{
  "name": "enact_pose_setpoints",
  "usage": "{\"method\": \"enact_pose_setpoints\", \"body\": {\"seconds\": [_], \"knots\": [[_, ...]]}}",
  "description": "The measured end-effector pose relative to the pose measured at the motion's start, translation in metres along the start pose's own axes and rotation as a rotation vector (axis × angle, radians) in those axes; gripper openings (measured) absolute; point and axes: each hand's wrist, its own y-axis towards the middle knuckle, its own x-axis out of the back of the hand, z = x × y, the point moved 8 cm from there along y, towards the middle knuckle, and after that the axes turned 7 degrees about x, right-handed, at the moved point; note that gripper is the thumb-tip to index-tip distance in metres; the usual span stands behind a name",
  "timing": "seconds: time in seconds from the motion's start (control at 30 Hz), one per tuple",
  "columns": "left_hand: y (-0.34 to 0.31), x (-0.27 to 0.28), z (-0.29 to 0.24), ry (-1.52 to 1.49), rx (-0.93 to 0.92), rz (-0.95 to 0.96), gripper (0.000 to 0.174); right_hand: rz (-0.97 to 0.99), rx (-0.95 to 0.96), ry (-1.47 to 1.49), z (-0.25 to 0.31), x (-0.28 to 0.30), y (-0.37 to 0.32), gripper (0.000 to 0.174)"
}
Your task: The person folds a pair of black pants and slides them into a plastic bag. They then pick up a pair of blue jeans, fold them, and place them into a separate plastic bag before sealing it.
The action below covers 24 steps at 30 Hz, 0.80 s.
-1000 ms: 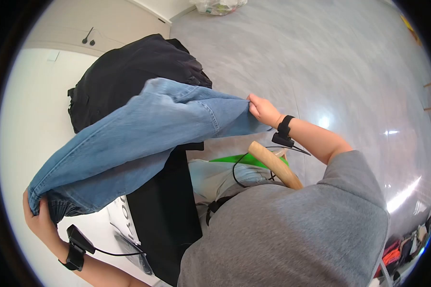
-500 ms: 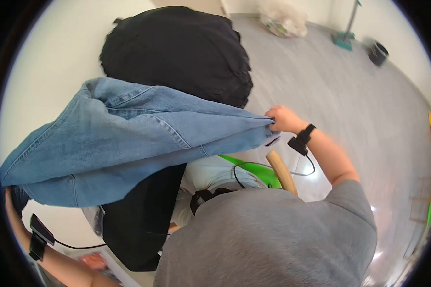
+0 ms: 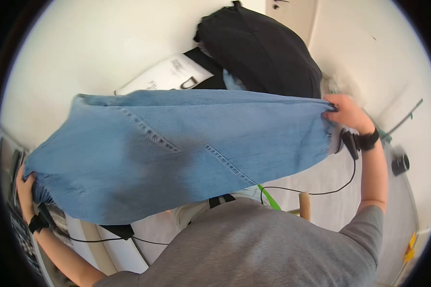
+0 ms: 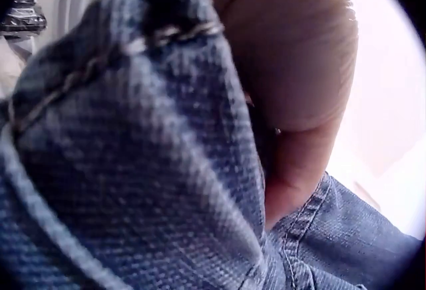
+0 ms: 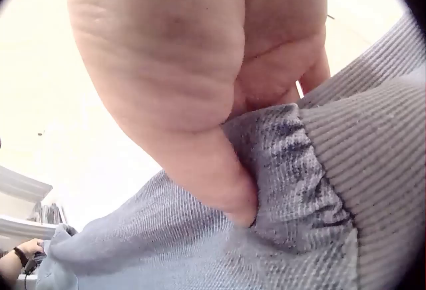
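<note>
Stretched across the middle of the head view, the faded blue denim jeans point(image 3: 177, 153) are pinched by the right hand point(image 3: 347, 112) and gripped by the left hand point(image 3: 24, 189), its fingers mostly hidden by bunched cloth at the frame's left edge.

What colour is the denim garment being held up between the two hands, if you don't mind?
The denim garment is light to mid blue, seen best in the head view.

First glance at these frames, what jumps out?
The jeans dominate: blue denim spread wide across the middle of the head view. The left hand grips one end at lower left and the right hand pinches the other at upper right. Behind them, at the top, lies a black garment.
</note>
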Motion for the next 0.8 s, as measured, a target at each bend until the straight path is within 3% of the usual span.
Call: {"method": "enact_pose_setpoints", "body": {"seconds": [0.03,0.1,0.17,0.23,0.3,0.33,0.4,0.43,0.47,0.5,0.6,0.7,0.77,0.8], "knots": [[0.002,-0.020,-0.031,-0.007,0.014,0.069,0.042,0.014,0.129,-0.036,-0.015,0.021,0.010,0.019],[-0.024,-0.043,-0.016,-0.094,0.105,0.085,0.042,0.044,0.239,-0.113,-0.015,0.035,0.035,0.020],[-0.036,-0.032,-0.012,0.053,0.013,-0.027,0.041,-0.026,0.342,-0.205,-0.001,0.066,0.057,0.021],[-0.060,0.008,-0.019,0.203,-0.048,-0.252,0.038,-0.232,0.368,-0.239,0.024,0.097,0.068,0.023],[-0.063,0.016,-0.045,0.295,-0.196,-0.576,0.033,-0.586,0.528,-0.313,0.019,0.142,0.094,0.018],[-0.090,0.021,-0.040,0.210,-0.165,-0.680,0.025,-0.571,0.549,-0.307,0.036,0.130,0.090,0.018],[-0.132,0.015,-0.020,0.319,-0.182,-0.754,0.024,-0.802,0.714,-0.807,0.092,0.121,0.078,0.026],[-0.155,0.018,-0.009,0.431,-0.215,-0.802,0.025,-0.826,0.725,-0.848,0.104,0.107,0.083,0.034],[-0.183,0.016,-0.003,0.476,-0.211,-0.748,0.029,-0.807,0.763,-0.880,0.120,0.085,0.073,0.037],[-0.122,-0.060,-0.075,0.501,-0.341,-0.614,0.029,-0.767,0.758,-0.885,0.037,0.094,0.129,0.040],[-0.133,-0.146,-0.064,0.494,-0.314,-0.298,0.030,-0.505,0.851,-0.844,-0.009,0.022,0.150,0.037],[-0.176,-0.191,-0.007,0.489,-0.096,-0.055,0.036,-0.181,0.854,-0.748,-0.002,-0.060,0.148,0.036],[-0.170,-0.195,0.007,0.459,0.049,-0.048,0.040,-0.133,0.795,-0.634,0.012,-0.080,0.170,0.038],[-0.172,-0.197,0.008,0.455,0.049,-0.037,0.040,-0.124,0.718,-0.600,0.006,-0.081,0.173,0.048]]}}
